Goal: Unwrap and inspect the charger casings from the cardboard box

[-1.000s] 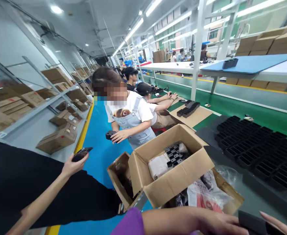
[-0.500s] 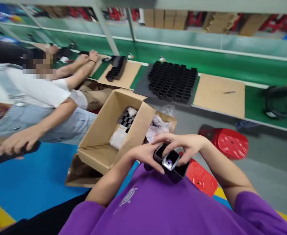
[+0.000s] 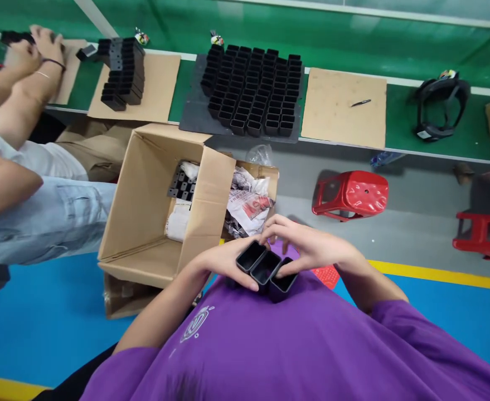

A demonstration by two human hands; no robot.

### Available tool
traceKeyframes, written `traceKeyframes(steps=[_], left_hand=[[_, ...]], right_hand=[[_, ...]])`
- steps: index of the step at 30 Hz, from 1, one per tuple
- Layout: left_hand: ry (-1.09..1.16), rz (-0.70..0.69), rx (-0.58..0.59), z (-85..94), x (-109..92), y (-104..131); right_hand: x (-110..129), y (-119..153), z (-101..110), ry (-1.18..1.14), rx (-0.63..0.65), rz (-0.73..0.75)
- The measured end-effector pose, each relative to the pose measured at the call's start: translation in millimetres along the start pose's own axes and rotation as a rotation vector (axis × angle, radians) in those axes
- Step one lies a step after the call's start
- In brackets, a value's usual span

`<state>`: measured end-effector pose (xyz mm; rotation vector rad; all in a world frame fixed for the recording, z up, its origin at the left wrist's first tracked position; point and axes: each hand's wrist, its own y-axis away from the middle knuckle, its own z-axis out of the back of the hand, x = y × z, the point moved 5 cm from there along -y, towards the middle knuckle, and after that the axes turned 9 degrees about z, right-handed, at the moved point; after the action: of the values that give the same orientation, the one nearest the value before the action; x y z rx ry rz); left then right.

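Factory workshop: green workbench (image 3: 401, 118), rows of black parts (image 3: 253, 92), open carton (image 3: 144, 195)

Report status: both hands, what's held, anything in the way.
Left hand gripping three black boxes, right hand touching them. Open tops face the camera. Open carton close by left hand, not blocking the boxes.
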<state>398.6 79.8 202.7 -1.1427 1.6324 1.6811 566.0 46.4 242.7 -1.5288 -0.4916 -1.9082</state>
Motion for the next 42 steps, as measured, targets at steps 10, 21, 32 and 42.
traceKeyframes(steps=[10, 21, 32, 42], left_hand=[[0.027, 0.062, -0.214, 2.0, -9.4, 12.2], [-0.214, -0.224, -0.891, 13.2, -41.9, 31.3], [-0.26, -0.208, -0.894, 9.8, -51.1, 38.5], [-0.273, -0.253, -0.896, 3.8, -60.6, 45.0]], right_hand=[[-12.7, 44.0, -11.9, -0.173, -0.225, -0.142], [-67.9, 77.6, -49.4, -0.855, 0.082, 0.075], [-22.7, 41.3, 6.1, -0.026, -0.533, 0.128], [-3.3, 20.1, 8.1, -0.013, -0.467, 0.175]])
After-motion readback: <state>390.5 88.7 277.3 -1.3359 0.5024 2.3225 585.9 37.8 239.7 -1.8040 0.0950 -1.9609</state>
